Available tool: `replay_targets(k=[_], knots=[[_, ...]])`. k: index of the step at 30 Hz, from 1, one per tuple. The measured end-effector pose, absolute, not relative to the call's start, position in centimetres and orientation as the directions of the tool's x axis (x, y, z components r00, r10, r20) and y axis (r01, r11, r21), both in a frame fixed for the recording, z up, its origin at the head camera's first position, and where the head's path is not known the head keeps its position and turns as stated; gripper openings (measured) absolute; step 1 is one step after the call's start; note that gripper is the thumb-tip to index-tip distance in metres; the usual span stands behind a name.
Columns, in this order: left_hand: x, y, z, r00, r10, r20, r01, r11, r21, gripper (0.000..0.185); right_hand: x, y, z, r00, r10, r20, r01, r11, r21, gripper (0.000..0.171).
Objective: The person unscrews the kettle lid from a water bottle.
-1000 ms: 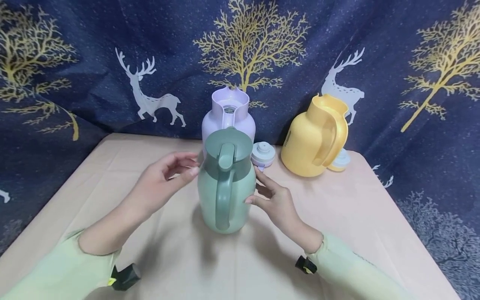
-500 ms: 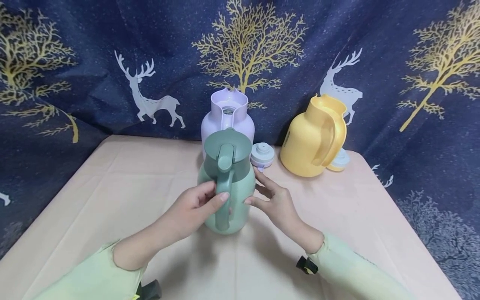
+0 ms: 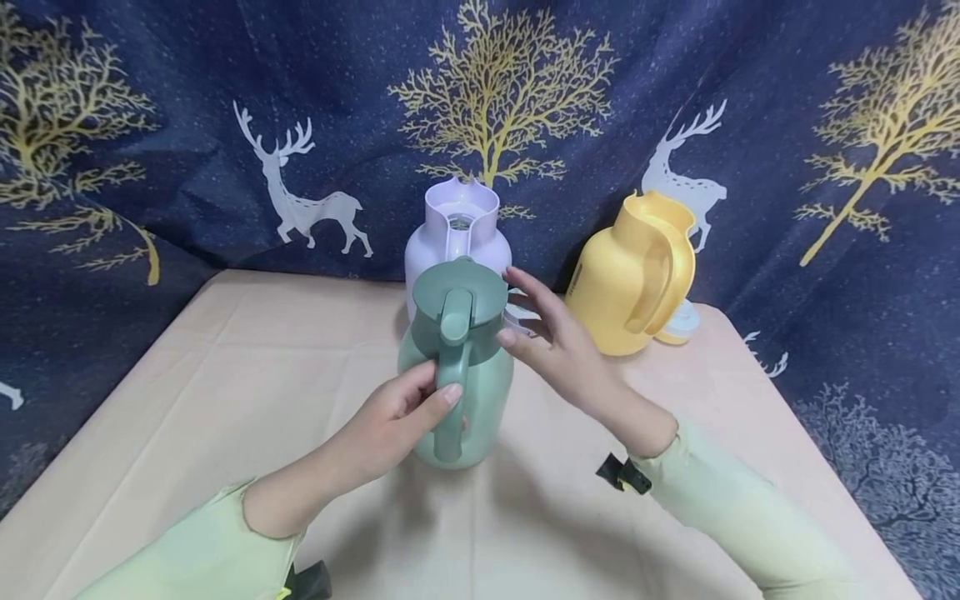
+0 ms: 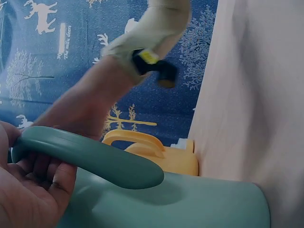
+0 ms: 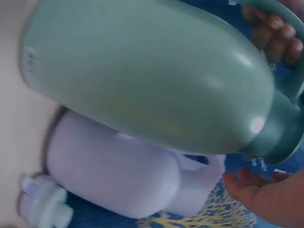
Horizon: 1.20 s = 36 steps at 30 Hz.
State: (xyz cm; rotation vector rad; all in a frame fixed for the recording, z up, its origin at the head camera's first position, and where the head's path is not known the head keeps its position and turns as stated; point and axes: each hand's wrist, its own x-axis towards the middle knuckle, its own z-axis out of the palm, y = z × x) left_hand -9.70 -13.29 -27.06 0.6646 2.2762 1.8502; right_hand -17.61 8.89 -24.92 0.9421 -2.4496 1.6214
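Jugs: three on the table, a green jug (image 3: 455, 367) in front, a lilac jug (image 3: 459, 229) right behind it, a yellow jug (image 3: 633, 275) off to the right.
Loose lids: two, a lilac lid (image 5: 40, 204) by the lilac jug and a pale one (image 3: 681, 321) behind the yellow jug.
Left hand (image 3: 393, 417): fingers curled round the green jug's handle; the jug stands upright near the table's middle.
Right hand (image 3: 558, 337): fingers spread and relaxed beside the green jug's lid, holding nothing; whether a fingertip touches the lid cannot be told.
Hidden: the lilac lid is largely covered by the right hand in the head view; the pale lid is mostly behind the yellow jug.
Surface: a table (image 3: 225, 375) under a creased pale peach cloth.
Room: a dark blue backdrop (image 3: 150, 100) printed with gold trees and white deer.
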Motion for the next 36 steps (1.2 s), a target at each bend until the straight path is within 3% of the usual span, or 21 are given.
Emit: replay_targets(k=[4,14,21,26,36], knots=[[-9.7,-13.3,-27.1,-0.895,0.410,0.176,0.256,0.150,0.955,0.034,-17.9,8.1,-22.7,-0.815,-0.494,0.304,-0.500,0.331,-0.800,0.126],[-9.9,-13.4,-27.2,-0.889,0.414,0.197,0.292,0.179,0.940,0.033,-17.3,7.0,-19.6,-0.821,-0.543,0.178,-0.489,0.507,-0.710,0.145],[-9.8,-13.4,-27.2,-0.882,0.432,0.190,0.282,0.160,0.946,0.031,-16.8,6.0,-19.3,-0.856,-0.512,0.072,-0.427,0.620,-0.659,0.108],[-10.3,-13.7,-27.2,-0.868,0.459,0.191,0.290,0.156,0.944,0.034,-16.6,5.1,-20.0,-0.890,-0.444,0.108,-0.394,0.626,-0.673,0.100],[-12.9,-14.2,-27.9,-0.825,0.511,0.240,0.350,0.130,0.928,0.026,-16.9,4.9,-21.1,-0.850,-0.474,0.230,-0.484,0.531,-0.696,0.088]])
